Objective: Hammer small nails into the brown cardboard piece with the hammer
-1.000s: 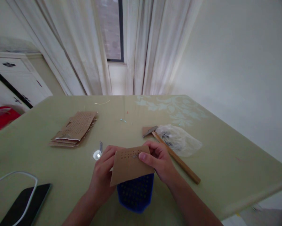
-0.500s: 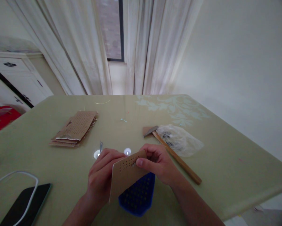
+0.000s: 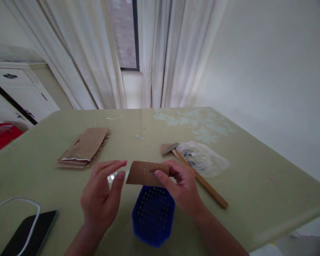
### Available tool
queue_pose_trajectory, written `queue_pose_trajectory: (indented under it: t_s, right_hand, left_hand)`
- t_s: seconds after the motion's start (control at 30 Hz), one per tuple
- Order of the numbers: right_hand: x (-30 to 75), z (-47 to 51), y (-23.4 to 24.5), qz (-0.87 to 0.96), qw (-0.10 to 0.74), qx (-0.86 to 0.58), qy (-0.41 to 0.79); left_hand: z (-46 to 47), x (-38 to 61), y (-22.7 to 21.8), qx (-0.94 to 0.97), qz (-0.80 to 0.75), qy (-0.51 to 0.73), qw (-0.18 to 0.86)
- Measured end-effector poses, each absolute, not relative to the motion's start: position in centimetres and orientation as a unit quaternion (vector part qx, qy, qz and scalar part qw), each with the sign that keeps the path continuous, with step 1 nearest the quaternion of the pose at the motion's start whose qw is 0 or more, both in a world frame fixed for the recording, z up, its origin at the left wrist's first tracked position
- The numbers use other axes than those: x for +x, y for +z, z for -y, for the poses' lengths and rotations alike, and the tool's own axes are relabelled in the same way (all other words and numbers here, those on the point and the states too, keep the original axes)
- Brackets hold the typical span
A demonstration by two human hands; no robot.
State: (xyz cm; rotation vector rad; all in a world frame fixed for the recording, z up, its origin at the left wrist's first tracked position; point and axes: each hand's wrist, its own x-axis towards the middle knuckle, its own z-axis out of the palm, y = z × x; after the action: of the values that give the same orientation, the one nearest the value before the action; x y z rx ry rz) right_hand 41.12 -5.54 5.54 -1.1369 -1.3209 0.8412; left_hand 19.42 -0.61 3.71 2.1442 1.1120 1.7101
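Observation:
My right hand (image 3: 181, 186) pinches a small brown cardboard piece (image 3: 145, 173) punched with rows of holes, holding it nearly flat above the table. My left hand (image 3: 102, 195) hovers just left of the card with its fingers spread and nothing in them. Below the card a blue plastic perforated block (image 3: 153, 215) lies on the green table (image 3: 256, 185).
A stack of perforated cardboard pieces (image 3: 83, 147) lies at the left. A wooden-handled hammer (image 3: 195, 174) rests beside a clear plastic bag (image 3: 204, 158) on the right. A black phone (image 3: 26, 233) and a white cable (image 3: 14, 202) sit at the near left corner.
My left hand has let go of the cardboard piece and drawn back to the left, fingers opening. My right hand has lifted the card off the blue block and tipped it flatter.

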Motion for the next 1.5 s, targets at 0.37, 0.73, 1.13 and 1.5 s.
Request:
queue_pose_trajectory:
  t_s: [0.37,0.73,1.13,1.5]
  right_hand:
    - [40.6,6.1,5.4,0.657,0.492,-0.502,0.273]
    - [39.8,6.5,5.4,0.646,0.493,-0.522,0.257]
    - [39.8,6.5,5.7,0.631,0.514,-0.508,0.283]
    - [38.9,7.1,5.5,0.642,0.533,-0.493,0.247]
  left_hand:
    - [2.2,20.3,2.8,0.828,-0.223,0.511,-0.060]
    - [2.3,18.7,3.4,0.864,-0.166,0.463,-0.105]
    - [1.9,19.9,3.4,0.809,-0.208,0.549,0.006]
    - [2.9,18.0,2.5,0.810,-0.203,0.545,-0.075]
